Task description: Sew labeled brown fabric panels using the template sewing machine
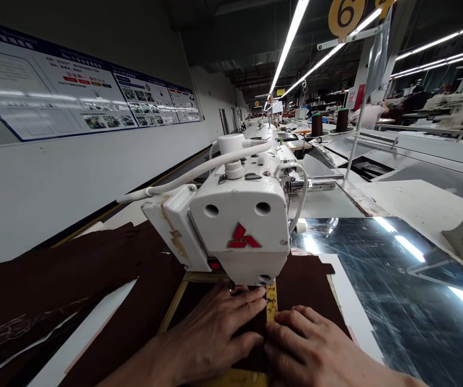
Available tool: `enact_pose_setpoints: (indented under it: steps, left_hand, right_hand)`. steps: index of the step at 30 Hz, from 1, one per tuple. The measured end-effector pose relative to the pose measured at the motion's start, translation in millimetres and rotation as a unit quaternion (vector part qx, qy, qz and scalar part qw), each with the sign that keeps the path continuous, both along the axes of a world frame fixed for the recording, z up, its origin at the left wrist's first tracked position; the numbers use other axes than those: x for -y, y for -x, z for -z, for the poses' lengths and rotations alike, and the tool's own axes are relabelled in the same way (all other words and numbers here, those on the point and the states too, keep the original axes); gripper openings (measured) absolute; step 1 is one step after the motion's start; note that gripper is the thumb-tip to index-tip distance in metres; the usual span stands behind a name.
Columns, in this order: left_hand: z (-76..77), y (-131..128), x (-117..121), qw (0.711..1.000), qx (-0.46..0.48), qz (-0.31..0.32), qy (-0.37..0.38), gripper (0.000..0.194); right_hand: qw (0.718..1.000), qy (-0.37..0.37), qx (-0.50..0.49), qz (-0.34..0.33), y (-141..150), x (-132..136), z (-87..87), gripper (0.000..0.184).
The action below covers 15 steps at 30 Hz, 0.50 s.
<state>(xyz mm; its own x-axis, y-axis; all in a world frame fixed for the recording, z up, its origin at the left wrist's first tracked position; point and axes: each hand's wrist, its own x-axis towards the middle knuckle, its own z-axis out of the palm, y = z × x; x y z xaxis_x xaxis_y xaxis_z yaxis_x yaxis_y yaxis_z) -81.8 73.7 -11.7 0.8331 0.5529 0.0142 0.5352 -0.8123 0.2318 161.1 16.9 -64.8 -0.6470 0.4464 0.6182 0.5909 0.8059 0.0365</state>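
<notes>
My left hand (223, 328) lies flat on dark brown material (307, 285), its fingers stretched toward the base of a white sewing machine head (239, 215). Beside it my right hand (307, 344) presses down on the same material, fingers slightly bent and resting on the surface. Between the hands runs a yellow strip (271, 301) with dark handwriting, touched by the right fingertips. More yellow edging (172, 303) borders the material at the left, and another yellow band (239, 378) crosses near the bottom. The needle area is hidden behind the machine head and my left fingers.
Brown sheets (54, 279) are heaped at the left with white edges showing. A shiny metal table plate (376, 290) lies to the right. Brown thread cones (317, 124) stand farther back. A wall with posters (94, 97) runs along the left. Other people are at work in the distance.
</notes>
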Motion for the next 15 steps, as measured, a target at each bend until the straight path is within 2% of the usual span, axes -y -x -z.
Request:
enact_pose_setpoints:
  steps: [5,9,12,15]
  left_hand:
    - [6.4,-3.9,0.3,1.0,0.027,-0.001,-0.004,0.059]
    - [5.7,-5.8,1.8,0.999,0.038,-0.012,0.019,0.056]
    - [5.4,-5.2,1.9,0.998,0.043,-0.025,0.043,0.067]
    - [4.1,-5.2,1.9,0.996,0.029,-0.034,0.071,0.078]
  right_hand:
    - [0.998,0.06,0.012,-0.028,-0.2,8.0,-4.2,0.02]
    - [0.983,0.177,0.042,-0.014,-6.0,12.7,-23.4,0.011]
    - [0.965,0.253,0.068,0.001,-13.1,13.1,-38.8,0.01]
    - [0.959,0.275,0.067,0.004,-15.7,14.6,-46.5,0.012]
